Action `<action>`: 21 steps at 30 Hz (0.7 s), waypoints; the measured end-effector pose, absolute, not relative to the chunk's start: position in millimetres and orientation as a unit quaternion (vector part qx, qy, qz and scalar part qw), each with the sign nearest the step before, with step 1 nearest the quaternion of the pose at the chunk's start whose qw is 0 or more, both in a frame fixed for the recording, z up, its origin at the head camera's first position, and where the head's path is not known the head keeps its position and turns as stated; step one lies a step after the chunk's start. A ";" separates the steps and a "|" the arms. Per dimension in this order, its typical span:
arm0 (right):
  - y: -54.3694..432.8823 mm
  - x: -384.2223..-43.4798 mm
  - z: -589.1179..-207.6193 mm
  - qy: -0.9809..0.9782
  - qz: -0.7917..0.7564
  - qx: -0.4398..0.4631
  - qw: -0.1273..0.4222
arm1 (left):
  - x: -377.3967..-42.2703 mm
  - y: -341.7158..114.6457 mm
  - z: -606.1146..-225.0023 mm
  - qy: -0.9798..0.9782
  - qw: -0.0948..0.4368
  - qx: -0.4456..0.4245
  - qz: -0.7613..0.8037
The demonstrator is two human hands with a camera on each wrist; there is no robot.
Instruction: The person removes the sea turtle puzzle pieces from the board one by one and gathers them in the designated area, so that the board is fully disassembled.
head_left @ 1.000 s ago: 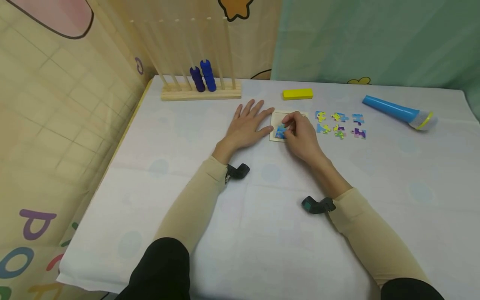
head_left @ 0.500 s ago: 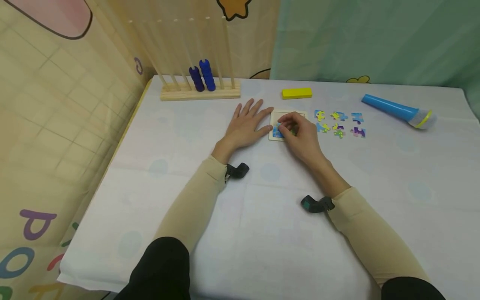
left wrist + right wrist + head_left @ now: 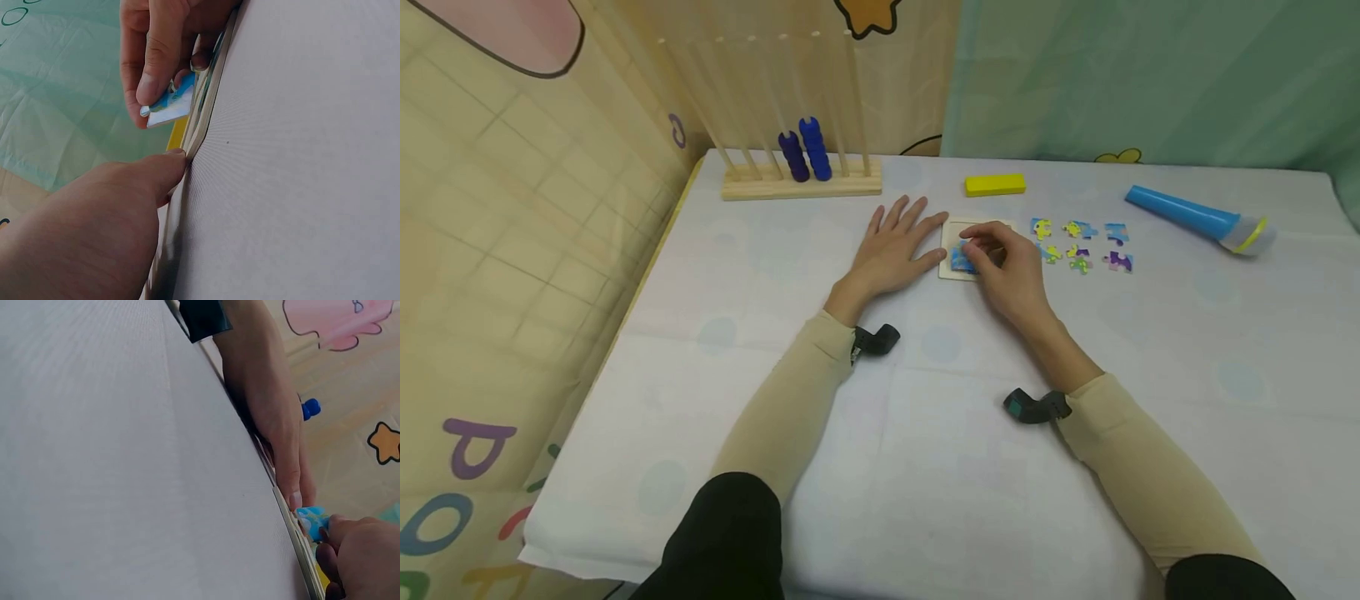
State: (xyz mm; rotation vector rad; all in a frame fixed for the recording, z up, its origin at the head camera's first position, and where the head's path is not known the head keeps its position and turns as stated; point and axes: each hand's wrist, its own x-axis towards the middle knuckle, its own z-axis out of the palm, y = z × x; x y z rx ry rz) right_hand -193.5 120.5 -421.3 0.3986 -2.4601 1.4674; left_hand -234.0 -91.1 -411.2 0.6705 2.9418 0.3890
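In the head view my left hand (image 3: 887,258) lies on the white cloth with its fingers spread. Its thumb and index fingertip touch the left edge of a small wooden puzzle tray (image 3: 955,227). My right hand (image 3: 1013,275) is over the tray's right part and covers much of it. Between its thumb and fingers it pinches a blue puzzle piece (image 3: 172,107), tilted just above the tray in the left wrist view. Blue printed puzzle surface (image 3: 960,260) shows in the tray's lower left. The right wrist view shows the held piece (image 3: 310,519) close to my left thumb.
Several loose puzzle pieces (image 3: 1078,242) lie right of the tray. Behind it is a yellow block (image 3: 995,185). A blue toy microphone (image 3: 1187,214) lies at the far right. A wooden peg stand (image 3: 801,191) with blue beads stands at the back left.
My right hand's thumb and fingertips have shifted slightly away from me over the tray, keeping their pinch. The left hand has stayed in place beside the tray.
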 end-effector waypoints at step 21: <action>193.2 -153.7 -408.8 -0.887 0.447 -0.002 0.117 | -234.6 -89.0 -413.7 0.966 0.048 0.216 0.129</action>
